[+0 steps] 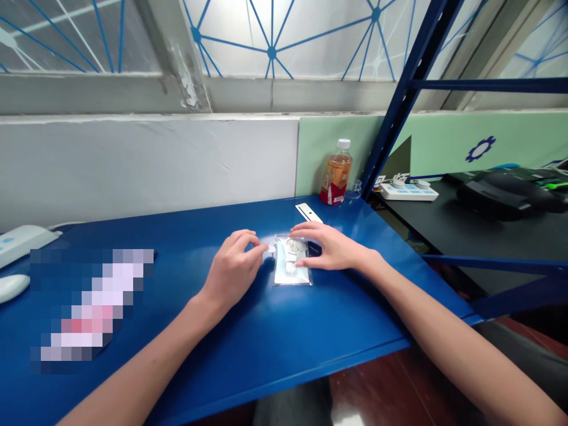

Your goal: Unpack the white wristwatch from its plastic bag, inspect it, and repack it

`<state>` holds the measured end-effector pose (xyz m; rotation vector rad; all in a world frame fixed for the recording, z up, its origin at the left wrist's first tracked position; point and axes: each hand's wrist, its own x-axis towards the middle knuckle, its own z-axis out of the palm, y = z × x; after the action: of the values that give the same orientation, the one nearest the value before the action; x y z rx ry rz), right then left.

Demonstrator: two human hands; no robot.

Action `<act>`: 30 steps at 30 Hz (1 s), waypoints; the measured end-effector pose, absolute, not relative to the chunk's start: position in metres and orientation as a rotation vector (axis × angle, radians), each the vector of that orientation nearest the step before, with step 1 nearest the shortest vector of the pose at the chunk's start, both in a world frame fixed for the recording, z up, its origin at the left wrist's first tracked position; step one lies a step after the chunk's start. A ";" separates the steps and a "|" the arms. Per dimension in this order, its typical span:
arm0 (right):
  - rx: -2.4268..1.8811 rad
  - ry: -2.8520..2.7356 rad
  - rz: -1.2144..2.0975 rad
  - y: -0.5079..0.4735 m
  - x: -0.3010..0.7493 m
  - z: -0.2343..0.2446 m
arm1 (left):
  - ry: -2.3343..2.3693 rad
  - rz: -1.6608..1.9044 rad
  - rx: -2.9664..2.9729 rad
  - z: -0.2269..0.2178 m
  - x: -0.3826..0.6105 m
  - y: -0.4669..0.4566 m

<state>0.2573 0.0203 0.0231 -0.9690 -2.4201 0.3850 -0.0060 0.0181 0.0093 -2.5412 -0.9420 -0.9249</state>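
Note:
A clear plastic packet point(293, 277) lies flat on the blue table in front of me. Inside it show a white and pale blue backing and some whitish shapes, one of them round, too small to name. At its left edge my left hand point(237, 260) is closed, thumb and forefinger pinching a small whitish translucent piece point(270, 249). I cannot tell whether that piece is joined to the packet. My right hand point(331, 247) arches over the packet's right side, thumb and fingers apart, with the thumb tip at its surface. Something dark is partly hidden under that palm.
Behind the packet lies a white strip with a black line point(308, 213). A bottle of amber drink point(337, 174) stands by the wall. To the left are a pixelated object point(93, 307), a white mouse point(13, 288) and a power strip point(29, 244). A blue metal frame point(399, 106) rises on the right.

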 end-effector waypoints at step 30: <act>-1.090 -2.525 0.581 0.016 0.257 0.012 | -1.274 -0.470 -3.109 0.007 -0.012 0.021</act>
<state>0.2572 0.0161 0.0115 -1.0901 -2.5249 0.5806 -0.0121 0.0213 0.0068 -3.1088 -1.2745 -0.4704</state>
